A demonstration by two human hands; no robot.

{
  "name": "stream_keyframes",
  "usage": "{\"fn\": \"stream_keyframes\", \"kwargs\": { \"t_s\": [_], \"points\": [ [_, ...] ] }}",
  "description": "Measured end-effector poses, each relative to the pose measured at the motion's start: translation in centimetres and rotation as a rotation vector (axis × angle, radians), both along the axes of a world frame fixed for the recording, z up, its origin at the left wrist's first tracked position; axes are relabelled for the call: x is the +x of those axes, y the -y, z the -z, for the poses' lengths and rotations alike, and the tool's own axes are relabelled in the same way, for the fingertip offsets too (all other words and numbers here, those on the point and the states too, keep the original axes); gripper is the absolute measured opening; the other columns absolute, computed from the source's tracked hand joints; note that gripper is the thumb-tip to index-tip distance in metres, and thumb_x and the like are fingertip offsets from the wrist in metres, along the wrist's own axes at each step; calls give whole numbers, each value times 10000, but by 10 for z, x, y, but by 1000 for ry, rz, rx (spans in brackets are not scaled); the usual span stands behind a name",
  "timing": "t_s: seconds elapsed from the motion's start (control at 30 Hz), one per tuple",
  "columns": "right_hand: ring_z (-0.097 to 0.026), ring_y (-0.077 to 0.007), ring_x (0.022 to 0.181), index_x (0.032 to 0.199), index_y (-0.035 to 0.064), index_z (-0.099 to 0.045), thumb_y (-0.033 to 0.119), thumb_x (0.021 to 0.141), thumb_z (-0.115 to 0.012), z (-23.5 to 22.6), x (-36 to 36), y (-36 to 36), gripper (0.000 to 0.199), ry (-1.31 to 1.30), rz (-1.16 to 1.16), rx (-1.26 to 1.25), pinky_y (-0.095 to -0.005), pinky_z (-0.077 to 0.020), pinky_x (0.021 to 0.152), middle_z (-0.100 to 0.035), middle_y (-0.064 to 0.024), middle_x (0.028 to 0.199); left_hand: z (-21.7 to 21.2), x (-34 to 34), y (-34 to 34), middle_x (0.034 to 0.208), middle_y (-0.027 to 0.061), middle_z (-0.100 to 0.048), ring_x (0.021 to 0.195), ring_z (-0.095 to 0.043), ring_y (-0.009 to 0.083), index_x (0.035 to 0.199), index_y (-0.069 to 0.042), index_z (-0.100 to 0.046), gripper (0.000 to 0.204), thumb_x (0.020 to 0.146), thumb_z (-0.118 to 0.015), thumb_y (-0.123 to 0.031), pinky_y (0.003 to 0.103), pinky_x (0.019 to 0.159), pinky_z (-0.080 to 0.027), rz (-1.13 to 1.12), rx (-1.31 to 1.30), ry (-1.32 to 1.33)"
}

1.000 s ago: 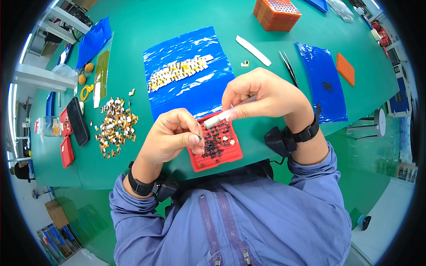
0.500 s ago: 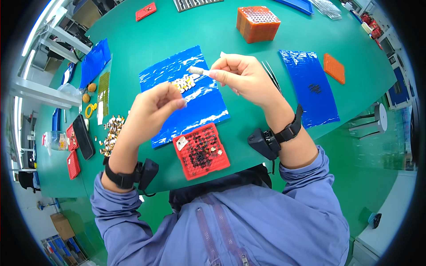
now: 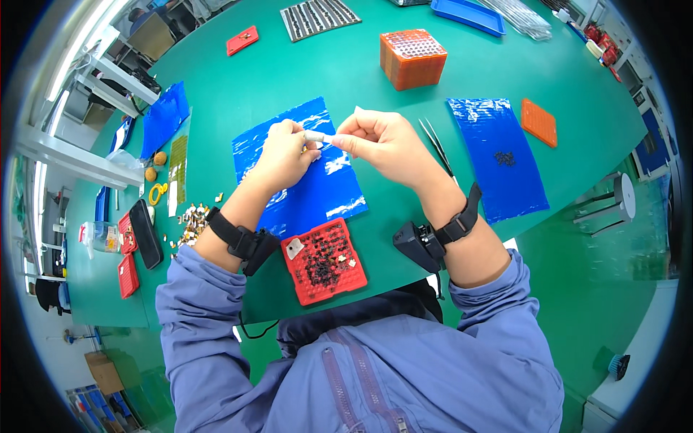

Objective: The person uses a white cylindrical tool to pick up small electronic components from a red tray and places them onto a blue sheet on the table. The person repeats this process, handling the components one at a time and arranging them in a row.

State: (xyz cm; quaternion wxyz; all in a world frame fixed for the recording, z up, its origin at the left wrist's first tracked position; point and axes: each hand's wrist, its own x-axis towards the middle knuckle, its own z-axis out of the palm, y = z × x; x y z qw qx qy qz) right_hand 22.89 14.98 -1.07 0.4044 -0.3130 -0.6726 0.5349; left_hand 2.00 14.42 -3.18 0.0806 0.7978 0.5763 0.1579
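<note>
My right hand (image 3: 382,148) pinches a short grey-white stick (image 3: 315,136) between thumb and fingers, above a blue sheet (image 3: 310,206). At the stick's thicker grey end, the fingers of my left hand (image 3: 284,157) are closed on it. Whether a tiny part also sits between them is hidden. A heap of small white and yellow pieces on the sheet is mostly covered by my left hand. Nearer to me lies a red tray (image 3: 336,291) of small black parts, with a few pale pieces on top. Tweezers (image 3: 438,149) rest right of my right hand.
On the right, another blue sheet (image 3: 498,191) bears small black bits (image 3: 504,158) beside an orange plate (image 3: 539,123). An orange block-shaped stack (image 3: 413,65) stands farther back. Loose metallic pieces (image 3: 193,222), a black case (image 3: 146,234) and yellow scissors (image 3: 157,192) lie left.
My left hand has moved up and right to the grey end of the stick, and now covers most of the white and yellow heap. My right hand keeps its pinch.
</note>
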Motion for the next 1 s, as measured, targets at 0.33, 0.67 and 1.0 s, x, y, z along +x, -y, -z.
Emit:
{"fn": "stream_keyframes", "kwargs": {
  "t_s": [0.33, 0.67, 1.0],
  "points": [
    [-486, -41, 601, 808, 2, -650, 196, 801, -678, -2, -2, 0, 195, 18, 20, 1, -199, -388, 523, -549, 22, 647, -17, -20, 5, 939, 151, -530, 931, -499, 316, 941, -90, -597, 247, 753, -702, -211, 398, 817, -424, 13, 92, 109],
    [-469, -26, 588, 806, 4, -630, 146, 831, -642, -9, -5, 10, 144, 66, -46, 6, -227, -435, 714, -543, 39, 632, -61, -131, 88, 534, 34, -502, 523, -520, 104, 910, -35, -580, 133, 871, -561, -160, 259, 493, -398, -342, -92, 268],
    [-449, -18, 557, 777, 39, -621, 135, 821, -636, -4, -9, 10, 107, 146, -68, 6, -418, -128, 1102, -534, 64, 585, -8, -168, 111, 819, 114, -567, 818, -545, 280, 847, -44, -604, 178, 743, -689, -162, 376, 741, -437, -301, -43, 35]
  ]
}}
